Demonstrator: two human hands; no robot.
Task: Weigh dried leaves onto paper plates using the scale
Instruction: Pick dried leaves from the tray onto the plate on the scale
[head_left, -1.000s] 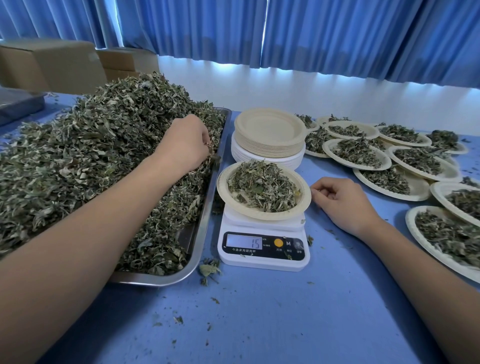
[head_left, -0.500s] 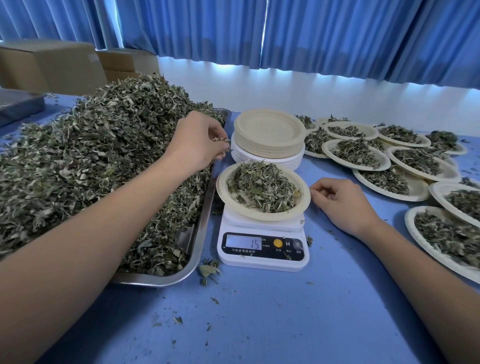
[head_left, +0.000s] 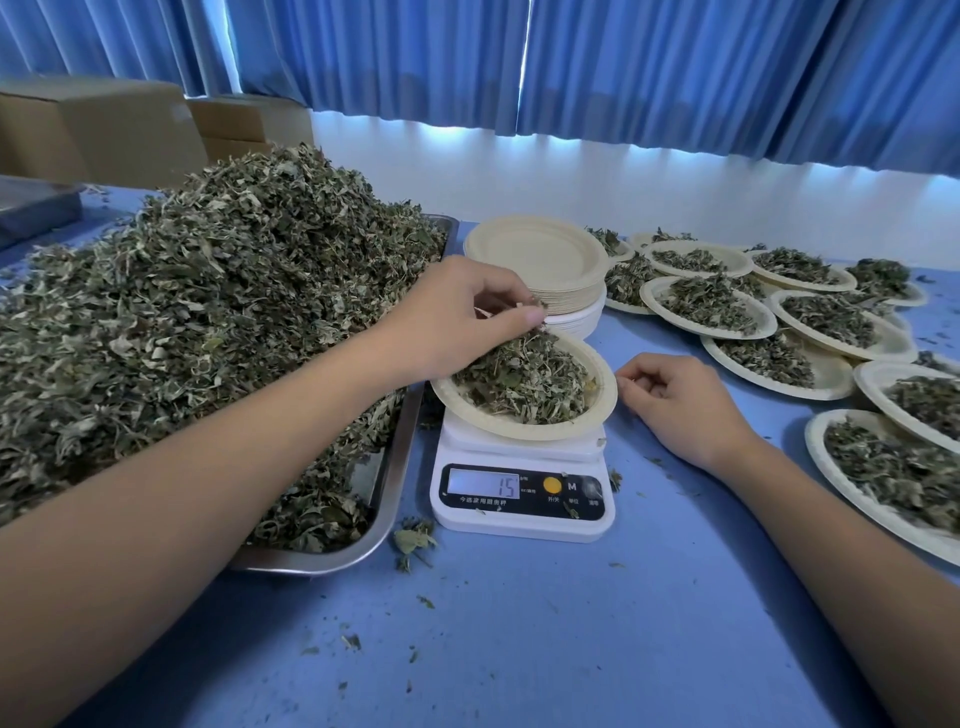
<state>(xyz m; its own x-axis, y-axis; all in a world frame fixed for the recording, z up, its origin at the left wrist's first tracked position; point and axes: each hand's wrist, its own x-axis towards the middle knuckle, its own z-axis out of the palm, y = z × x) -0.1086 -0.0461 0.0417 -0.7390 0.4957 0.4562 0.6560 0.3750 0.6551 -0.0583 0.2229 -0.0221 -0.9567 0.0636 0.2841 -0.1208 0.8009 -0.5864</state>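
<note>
The left hand (head_left: 457, 317) hangs just over the far left rim of the paper plate (head_left: 519, 428), thumb and fingertips narrowed on a small pinch of dried leaves (head_left: 535, 307). Right under that hand, the plate holds a loose mound of leaves (head_left: 524, 379) and sits on the white scale (head_left: 519, 519), whose display (head_left: 506, 486) reads 15. Across the plate from it, the right hand (head_left: 680, 405) rests on the blue table (head_left: 519, 649), fingers loosely curled with nothing in them, fingertips just beside the plate's rim.

Behind the left wrist, a metal tray (head_left: 395, 467) is piled high with a big heap of leaves (head_left: 208, 312) that spills over its sides. Just beyond the left hand's fingertips stands a stack of empty plates (head_left: 535, 260). Out past the right hand, many filled plates (head_left: 711, 306) overlap one another, each holding a portion of leaves. A few crumbs lie scattered on the table below the scale.
</note>
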